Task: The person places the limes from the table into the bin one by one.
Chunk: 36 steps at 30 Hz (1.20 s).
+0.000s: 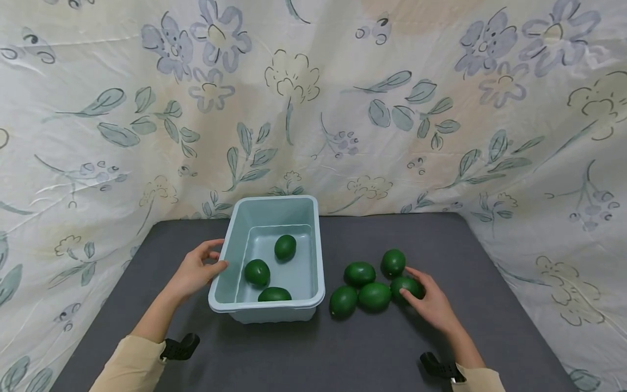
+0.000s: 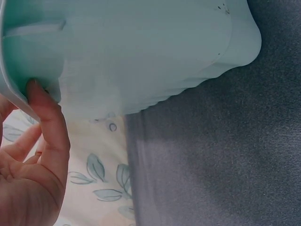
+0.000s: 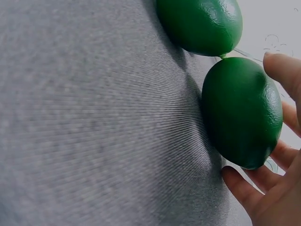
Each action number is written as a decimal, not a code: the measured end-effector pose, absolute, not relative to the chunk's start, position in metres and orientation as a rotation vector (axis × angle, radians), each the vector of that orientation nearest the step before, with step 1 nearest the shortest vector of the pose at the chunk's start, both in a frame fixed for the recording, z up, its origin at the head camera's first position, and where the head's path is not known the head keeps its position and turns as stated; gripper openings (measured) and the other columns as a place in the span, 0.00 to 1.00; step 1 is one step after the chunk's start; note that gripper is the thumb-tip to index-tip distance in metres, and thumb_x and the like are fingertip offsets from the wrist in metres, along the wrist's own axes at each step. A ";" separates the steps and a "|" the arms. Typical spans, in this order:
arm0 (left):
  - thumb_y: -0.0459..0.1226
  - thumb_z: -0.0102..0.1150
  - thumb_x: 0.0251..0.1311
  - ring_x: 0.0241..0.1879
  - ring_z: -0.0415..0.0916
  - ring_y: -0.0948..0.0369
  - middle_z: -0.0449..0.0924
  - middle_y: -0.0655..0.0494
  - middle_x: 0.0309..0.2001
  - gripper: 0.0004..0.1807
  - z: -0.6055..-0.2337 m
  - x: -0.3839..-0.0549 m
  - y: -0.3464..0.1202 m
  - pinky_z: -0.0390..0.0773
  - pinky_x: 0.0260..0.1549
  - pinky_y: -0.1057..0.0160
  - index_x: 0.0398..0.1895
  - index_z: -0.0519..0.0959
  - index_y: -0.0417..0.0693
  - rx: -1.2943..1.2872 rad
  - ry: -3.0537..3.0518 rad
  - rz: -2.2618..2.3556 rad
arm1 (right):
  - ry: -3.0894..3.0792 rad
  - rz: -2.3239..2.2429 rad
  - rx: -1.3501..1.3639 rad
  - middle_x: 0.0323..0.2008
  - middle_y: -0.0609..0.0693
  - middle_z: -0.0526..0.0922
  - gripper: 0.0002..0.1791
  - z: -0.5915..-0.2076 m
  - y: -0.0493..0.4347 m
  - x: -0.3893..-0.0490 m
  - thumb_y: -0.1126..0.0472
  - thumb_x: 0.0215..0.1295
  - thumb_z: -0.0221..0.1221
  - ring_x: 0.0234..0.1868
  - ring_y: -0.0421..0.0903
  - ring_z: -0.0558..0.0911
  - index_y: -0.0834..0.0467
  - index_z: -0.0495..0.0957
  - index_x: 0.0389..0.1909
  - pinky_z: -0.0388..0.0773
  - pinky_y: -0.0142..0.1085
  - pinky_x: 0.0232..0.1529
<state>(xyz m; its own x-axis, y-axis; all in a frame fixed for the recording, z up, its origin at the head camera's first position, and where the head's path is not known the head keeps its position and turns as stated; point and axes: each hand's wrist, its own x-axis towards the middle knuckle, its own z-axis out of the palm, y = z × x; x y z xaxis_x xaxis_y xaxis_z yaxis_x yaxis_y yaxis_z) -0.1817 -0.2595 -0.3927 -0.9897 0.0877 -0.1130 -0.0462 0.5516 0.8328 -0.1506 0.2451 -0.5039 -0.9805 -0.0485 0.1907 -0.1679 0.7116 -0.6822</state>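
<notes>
My left hand (image 1: pixel 192 272) holds the left rim of a pale blue-green plastic bin (image 1: pixel 320 261); in the left wrist view a bent finger (image 2: pixel 55 136) hooks under that rim. Inside the bin lie three dark green limes, one toward the back (image 1: pixel 285 247), another at the left (image 1: pixel 257 272) and the third near the front wall (image 1: pixel 274 294). To the bin's right, my right hand (image 1: pixel 433 301) grips the rightmost lime (image 1: pixel 403 287) of a cluster, thumb in front and fingers behind. That lime (image 3: pixel 242 113) still rests on the cloth in the right wrist view.
Several more limes sit close together between bin and right hand, including one at the back (image 1: pixel 393 263) and one nearest the bin (image 1: pixel 343 302). A dark grey cloth (image 1: pixel 274 359) covers the table. Behind it hangs a floral curtain (image 1: pixel 333 174).
</notes>
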 end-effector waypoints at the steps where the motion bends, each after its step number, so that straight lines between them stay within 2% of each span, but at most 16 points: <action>1: 0.37 0.56 0.60 0.31 0.76 0.57 0.71 0.38 0.48 0.33 -0.393 -0.182 -0.259 0.78 0.26 0.60 0.67 0.56 0.44 0.032 2.638 1.430 | -2.753 1.121 0.182 0.57 0.63 0.68 0.31 -0.504 0.245 -0.150 0.53 0.61 0.59 0.53 0.60 0.71 0.58 0.64 0.63 0.69 0.55 0.47; 19: 0.36 0.56 0.60 0.32 0.76 0.57 0.70 0.37 0.49 0.33 -0.393 -0.182 -0.259 0.78 0.26 0.60 0.67 0.56 0.42 0.031 2.650 1.430 | -2.733 1.071 0.228 0.51 0.61 0.71 0.30 -0.511 0.246 -0.148 0.56 0.56 0.64 0.46 0.56 0.74 0.58 0.68 0.59 0.71 0.51 0.42; 36: 0.36 0.56 0.60 0.33 0.77 0.57 0.71 0.37 0.49 0.33 -0.394 -0.183 -0.259 0.78 0.26 0.60 0.67 0.56 0.43 0.026 2.649 1.424 | -2.731 1.066 0.120 0.53 0.61 0.70 0.31 -0.506 0.247 -0.153 0.53 0.58 0.62 0.45 0.56 0.74 0.57 0.67 0.61 0.72 0.48 0.39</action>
<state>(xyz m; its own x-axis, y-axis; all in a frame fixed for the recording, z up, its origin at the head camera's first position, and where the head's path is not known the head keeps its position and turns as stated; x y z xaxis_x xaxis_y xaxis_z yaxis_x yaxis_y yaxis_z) -0.1827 -0.2588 -0.3942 -0.9909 0.0785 -0.1093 -0.0478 0.5537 0.8313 -0.1529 0.2474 -0.5064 -0.9752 -0.0005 0.2212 -0.1502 0.7354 -0.6607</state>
